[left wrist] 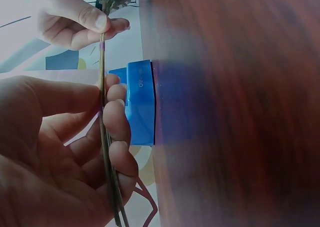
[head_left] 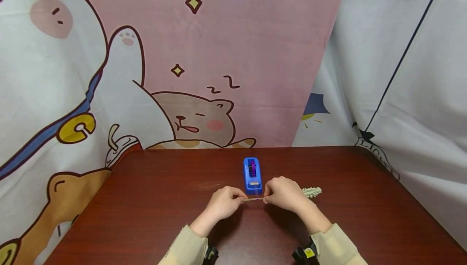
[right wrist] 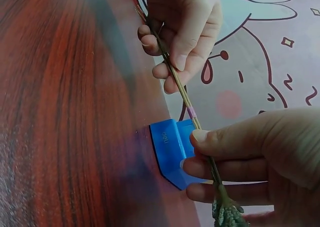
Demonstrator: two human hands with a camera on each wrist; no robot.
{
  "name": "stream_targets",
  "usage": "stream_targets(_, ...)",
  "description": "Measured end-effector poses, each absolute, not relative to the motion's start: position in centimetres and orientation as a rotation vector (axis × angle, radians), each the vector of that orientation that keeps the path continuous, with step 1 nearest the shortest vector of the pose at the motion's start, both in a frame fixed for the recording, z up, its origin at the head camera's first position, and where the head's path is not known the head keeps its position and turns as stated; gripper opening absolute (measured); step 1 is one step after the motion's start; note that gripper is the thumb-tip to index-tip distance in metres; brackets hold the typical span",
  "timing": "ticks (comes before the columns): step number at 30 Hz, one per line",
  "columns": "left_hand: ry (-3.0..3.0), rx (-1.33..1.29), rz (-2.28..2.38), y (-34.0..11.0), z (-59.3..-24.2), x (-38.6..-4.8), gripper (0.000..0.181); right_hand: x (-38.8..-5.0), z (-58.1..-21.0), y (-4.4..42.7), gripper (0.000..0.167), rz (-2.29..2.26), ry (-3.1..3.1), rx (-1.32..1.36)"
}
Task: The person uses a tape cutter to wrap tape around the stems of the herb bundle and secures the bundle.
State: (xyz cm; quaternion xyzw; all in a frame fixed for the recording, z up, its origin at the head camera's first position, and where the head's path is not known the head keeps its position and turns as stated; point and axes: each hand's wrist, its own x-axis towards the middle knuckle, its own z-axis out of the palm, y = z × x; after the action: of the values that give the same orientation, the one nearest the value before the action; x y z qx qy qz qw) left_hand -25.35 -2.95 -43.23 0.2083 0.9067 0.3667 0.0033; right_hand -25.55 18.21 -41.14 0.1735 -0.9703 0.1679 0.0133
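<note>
A thin bundle of stems (head_left: 253, 199) with a pale green, bumpy flower head (head_left: 311, 192) lies across both hands above the table. My left hand (head_left: 226, 202) pinches the bare stems between thumb and fingers. Near the flower head, my right hand (head_left: 285, 194) pinches the same bundle. Between the hands a narrow band of purple tape (right wrist: 192, 112) goes round the stems, closer to the right thumb. Just behind them stands a blue tape dispenser (head_left: 253, 186) with a purple roll in it. In the left wrist view, loose stem ends (left wrist: 120, 214) stick out below the left palm.
The dark red-brown wooden table (head_left: 164, 216) extends to both sides of the arms. Behind it hangs a pink and white cartoon cloth (head_left: 270, 74), and pale fabric (head_left: 412, 115) borders the right edge.
</note>
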Motion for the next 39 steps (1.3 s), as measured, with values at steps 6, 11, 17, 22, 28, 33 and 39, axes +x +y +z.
stream_targets(6, 2.811, 0.663, 1.129, -2.95, -43.01, -25.18, 0.014, -25.67, -41.27, 18.2, 0.026, 0.503, -2.989, 0.551)
stream_targets(11, 2.801, 0.664, 1.121, -3.04, -42.9, -25.01, 0.014, -25.76, -41.54, 18.12, 0.03, 0.482, -2.972, 0.529)
stream_targets(17, 2.815, 0.673, 1.114, -3.08, -43.16, -25.21, 0.012, -25.86, -41.95, 17.99, 0.031, 0.449, -2.95, 0.521)
stream_targets(22, 2.863, 0.692, 1.094, -3.13, -43.27, -25.4, 0.008, -25.79, -41.93, 17.94, 0.019, 0.432, -2.926, 0.574)
stream_targets(28, 2.916, 0.718, 1.099, -3.1, -43.25, -25.64, 0.01, -25.64, -41.59, 17.98, 0.008, 0.35, -2.915, 0.669)
stream_targets(33, 2.96, 0.759, 1.109, -3.13, -43.19, -25.6, 0.012, -25.92, -41.4, 17.97, 0.01, 0.369, -2.906, 0.669)
stream_targets(39, 2.955, 0.732, 1.091, -2.92, -43.39, -25.75, 0.01, -26.19, -41.36, 18.02, 0.013, 0.476, -2.953, 0.627)
